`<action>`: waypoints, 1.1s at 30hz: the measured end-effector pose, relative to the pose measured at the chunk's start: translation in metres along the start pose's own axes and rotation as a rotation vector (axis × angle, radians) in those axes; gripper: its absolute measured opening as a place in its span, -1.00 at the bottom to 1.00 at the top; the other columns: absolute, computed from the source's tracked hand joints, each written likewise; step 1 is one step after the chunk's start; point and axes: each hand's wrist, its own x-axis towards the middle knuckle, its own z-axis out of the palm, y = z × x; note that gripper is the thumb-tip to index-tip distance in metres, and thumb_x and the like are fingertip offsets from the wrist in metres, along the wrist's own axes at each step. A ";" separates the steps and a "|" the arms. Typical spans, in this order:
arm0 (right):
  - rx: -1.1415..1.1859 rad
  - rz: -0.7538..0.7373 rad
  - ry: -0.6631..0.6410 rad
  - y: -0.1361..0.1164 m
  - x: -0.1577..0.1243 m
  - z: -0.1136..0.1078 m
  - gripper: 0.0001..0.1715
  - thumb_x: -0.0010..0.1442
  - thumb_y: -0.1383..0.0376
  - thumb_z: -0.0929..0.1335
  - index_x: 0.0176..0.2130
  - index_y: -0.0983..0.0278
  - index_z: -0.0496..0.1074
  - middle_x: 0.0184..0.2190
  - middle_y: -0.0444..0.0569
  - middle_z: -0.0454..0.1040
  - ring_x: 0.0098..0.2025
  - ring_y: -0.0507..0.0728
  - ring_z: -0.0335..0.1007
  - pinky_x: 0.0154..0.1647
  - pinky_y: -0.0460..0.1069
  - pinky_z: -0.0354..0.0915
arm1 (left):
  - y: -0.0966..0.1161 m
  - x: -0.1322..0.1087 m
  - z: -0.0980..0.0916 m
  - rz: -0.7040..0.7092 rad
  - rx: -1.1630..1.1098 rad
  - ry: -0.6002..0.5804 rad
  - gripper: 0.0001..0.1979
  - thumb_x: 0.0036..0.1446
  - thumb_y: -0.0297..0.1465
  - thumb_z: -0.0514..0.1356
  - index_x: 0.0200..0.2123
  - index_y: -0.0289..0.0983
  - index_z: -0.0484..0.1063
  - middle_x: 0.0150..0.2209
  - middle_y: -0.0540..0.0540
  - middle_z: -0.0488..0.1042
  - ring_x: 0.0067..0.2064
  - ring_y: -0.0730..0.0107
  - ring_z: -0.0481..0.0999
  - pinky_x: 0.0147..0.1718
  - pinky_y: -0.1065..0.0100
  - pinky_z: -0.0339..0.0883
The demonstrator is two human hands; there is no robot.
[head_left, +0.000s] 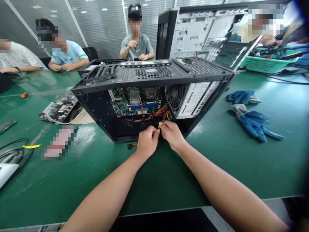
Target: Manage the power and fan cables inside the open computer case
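A black computer case [96,84] lies with its open side facing me. Inside it are a green motherboard [122,106] and a power supply [195,100] with a fan and a white label. Red, black and yellow cables [158,112] run from the power supply. At the case's lower edge, my left hand [148,138] pinches a yellow-black cable, whose black connector [130,146] sticks out to the left of it. My right hand [171,133] pinches the same cable just beside, the fingertips of both hands nearly touching.
Blue-grey gloves [253,120] lie at the right, a green basket [267,64] behind them. Loose parts [60,108] and a blurred pink item [60,141] are at the left. Another case [166,33] stands behind. Several people sit across the table [91,180].
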 end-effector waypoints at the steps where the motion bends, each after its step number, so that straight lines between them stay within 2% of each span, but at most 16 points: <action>1: 0.004 0.002 0.001 0.000 0.000 0.000 -0.54 0.08 0.00 0.41 -0.56 0.22 0.20 -0.72 -0.25 0.12 -0.66 -0.05 -0.01 -0.65 -0.07 -0.06 | 0.000 0.000 0.000 -0.005 -0.008 0.000 -0.80 0.25 -0.41 0.14 -0.45 -0.23 0.33 -0.55 0.06 0.43 -0.55 0.49 0.42 -0.50 0.44 0.21; 13: 0.079 0.019 0.027 0.000 -0.001 0.002 -0.54 0.07 0.02 0.43 -0.56 0.21 0.19 -0.74 -0.28 0.09 -0.69 -0.07 -0.08 -0.66 -0.07 -0.12 | -0.005 -0.001 0.002 0.128 0.093 0.053 -0.84 0.24 -0.43 0.15 -0.42 -0.23 0.34 -0.48 0.02 0.44 -0.45 0.45 0.40 -0.42 0.41 0.21; 23: 0.034 -0.003 0.031 0.002 0.000 0.001 -0.55 0.08 0.03 0.42 -0.56 0.22 0.21 -0.74 -0.27 0.12 -0.68 -0.06 -0.05 -0.66 -0.07 -0.10 | -0.006 -0.001 0.003 0.130 0.077 0.066 -0.86 0.21 -0.46 0.19 -0.42 -0.25 0.33 -0.46 0.02 0.47 -0.43 0.46 0.44 -0.41 0.42 0.22; 33: 0.011 -0.015 0.016 0.002 -0.001 0.001 -0.55 0.09 0.03 0.42 -0.56 0.23 0.23 -0.72 -0.26 0.13 -0.66 -0.06 -0.03 -0.65 -0.07 -0.07 | -0.001 0.001 0.000 0.086 0.081 0.017 -0.84 0.24 -0.46 0.16 -0.43 -0.25 0.35 -0.50 0.03 0.44 -0.48 0.47 0.39 -0.45 0.42 0.16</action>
